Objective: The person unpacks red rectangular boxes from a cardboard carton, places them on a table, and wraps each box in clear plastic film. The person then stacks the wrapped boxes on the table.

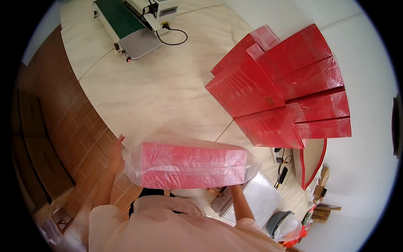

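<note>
A red box in a loose clear plastic bag (193, 166) is held lengthwise across the front of my body. Beside the bag's left end is my left hand (116, 153), slightly blurred, with its fingers stretched out. My right forearm passes beneath the right part of the box. Some bent fingers of my right hand (215, 191) show at the box's near edge, while the rest of that hand is hidden under it.
Several plastic-wrapped red boxes (268, 94) are stacked at the table's right. A machine with a green conveyor belt (119, 17) stands at the far left. Near my right arm are a flat silver-topped device (256, 197) with a keypad, cables, and a grey bucket (279, 220).
</note>
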The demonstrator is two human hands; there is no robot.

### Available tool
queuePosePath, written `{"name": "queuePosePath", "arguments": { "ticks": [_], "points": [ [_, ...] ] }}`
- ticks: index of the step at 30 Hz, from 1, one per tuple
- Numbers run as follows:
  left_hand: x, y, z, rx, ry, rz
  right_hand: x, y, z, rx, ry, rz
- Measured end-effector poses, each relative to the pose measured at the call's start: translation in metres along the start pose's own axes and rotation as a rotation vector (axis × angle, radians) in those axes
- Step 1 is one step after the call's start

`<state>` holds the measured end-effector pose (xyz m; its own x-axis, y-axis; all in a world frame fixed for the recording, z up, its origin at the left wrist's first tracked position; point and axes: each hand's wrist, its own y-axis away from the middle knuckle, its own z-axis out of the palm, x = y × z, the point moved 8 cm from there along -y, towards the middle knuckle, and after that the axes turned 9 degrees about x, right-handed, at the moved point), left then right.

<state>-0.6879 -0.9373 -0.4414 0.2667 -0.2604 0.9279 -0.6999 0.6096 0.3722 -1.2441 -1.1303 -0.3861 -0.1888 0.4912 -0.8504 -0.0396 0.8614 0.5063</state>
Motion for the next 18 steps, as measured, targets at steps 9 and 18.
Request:
{"name": "queuePosePath", "arguments": {
  "ticks": [9,18],
  "points": [
    [0.09,0.082,0.138,-0.752,-0.527,0.202,-0.094,0.001,0.107,-0.523,0.075,-0.092],
    [0.124,0.095,0.095,-0.315,0.268,-0.417,-0.193,0.03,0.23,-0.547,0.092,0.213]
  ]
}}
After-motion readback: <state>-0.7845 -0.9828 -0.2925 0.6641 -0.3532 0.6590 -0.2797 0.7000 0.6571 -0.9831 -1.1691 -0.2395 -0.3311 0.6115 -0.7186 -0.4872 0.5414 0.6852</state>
